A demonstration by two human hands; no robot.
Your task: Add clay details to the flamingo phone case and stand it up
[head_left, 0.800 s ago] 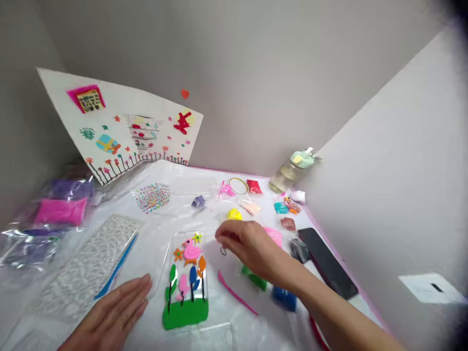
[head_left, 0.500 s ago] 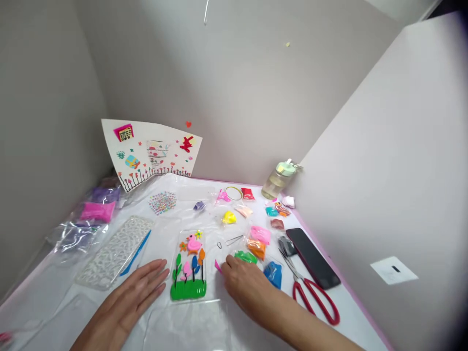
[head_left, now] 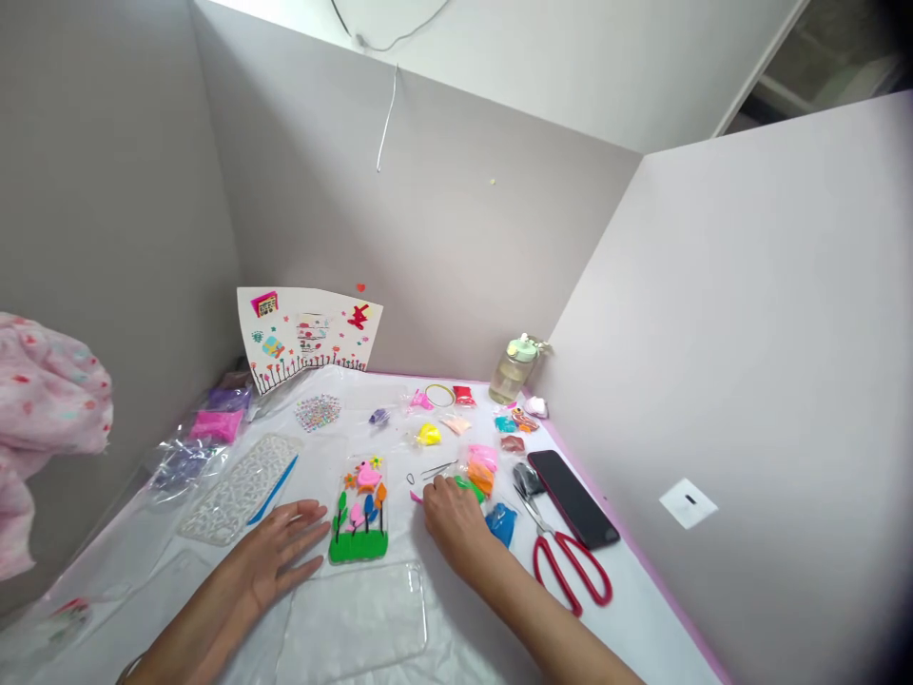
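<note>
Left hand (head_left: pixel 281 552) is spread; right hand (head_left: pixel 456 525) half-hides a pink strip (head_left: pixel 416 497), grip unclear.

I have a clear phone case (head_left: pixel 362 519) lying flat on the bench (head_left: pixel 449 618), its long side running away from me, just beside the fingertips of the left hand (head_left: pixel 285 547). A raised green band (head_left: pixel 359 545) covers its near end; from it rise dark stems with green (head_left: pixel 340 514), pink (head_left: pixel 357 515), blue (head_left: pixel 369 507) and orange tulip shapes (head_left: pixel 381 493). Above them sits a pink duck (head_left: pixel 369 477), with an orange flower (head_left: pixel 349 480) to its left and a yellow one (head_left: pixel 376 462) at its upper right. Right of the case, I see one end of a thin pink strip (head_left: pixel 416 497) by the right hand (head_left: pixel 453 518), which hides the rest; I can't tell whether it's gripped.
</note>
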